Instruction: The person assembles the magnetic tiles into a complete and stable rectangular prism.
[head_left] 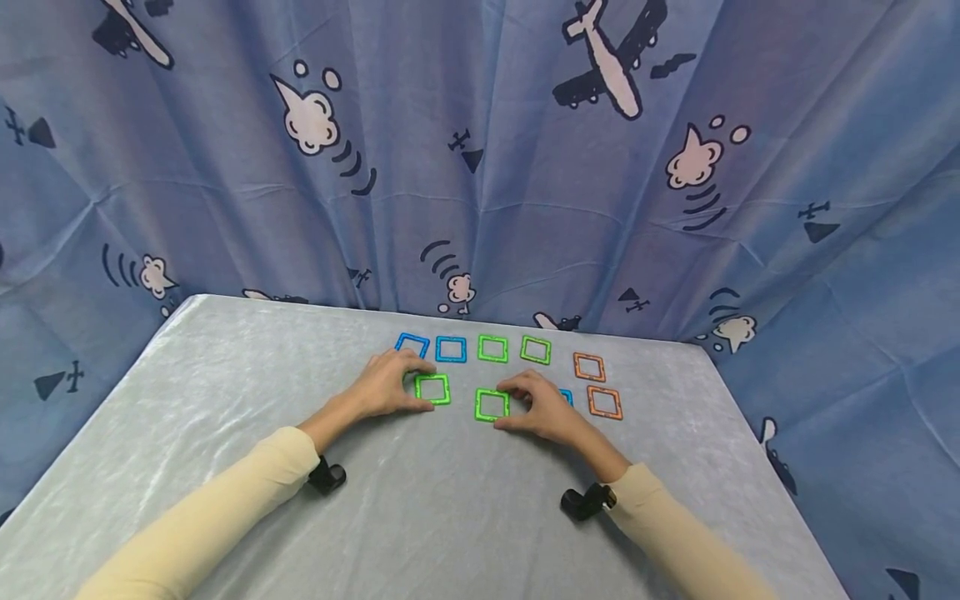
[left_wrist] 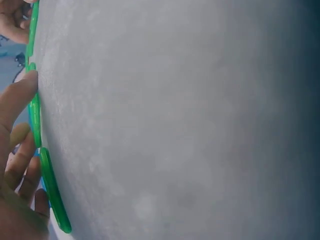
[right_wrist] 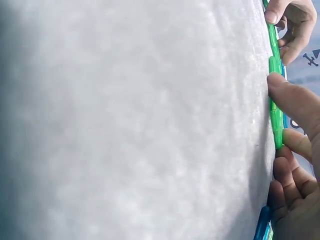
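Observation:
Both hands work at hollow square plastic tile frames on a pale cloth. The left hand (head_left: 385, 386) pinches a green square frame (head_left: 447, 390) between thumb and fingers, from its left side. Facing it, the right hand (head_left: 547, 410) pinches another green square frame (head_left: 477, 405) by its right side. A gap lies between these two frames. In the left wrist view, one more green frame (left_wrist: 54, 192) shows below the left fingers, mostly covered by the hand in the head view. A blue frame (head_left: 567, 397) is partly hidden behind the right hand.
Behind the hands, a row holds two blue frames (head_left: 452, 361) and two green frames (head_left: 493, 360). Two orange frames (head_left: 604, 415) lie to the right. The cloth-covered table (head_left: 435, 517) ends at a blue patterned curtain (head_left: 510, 208).

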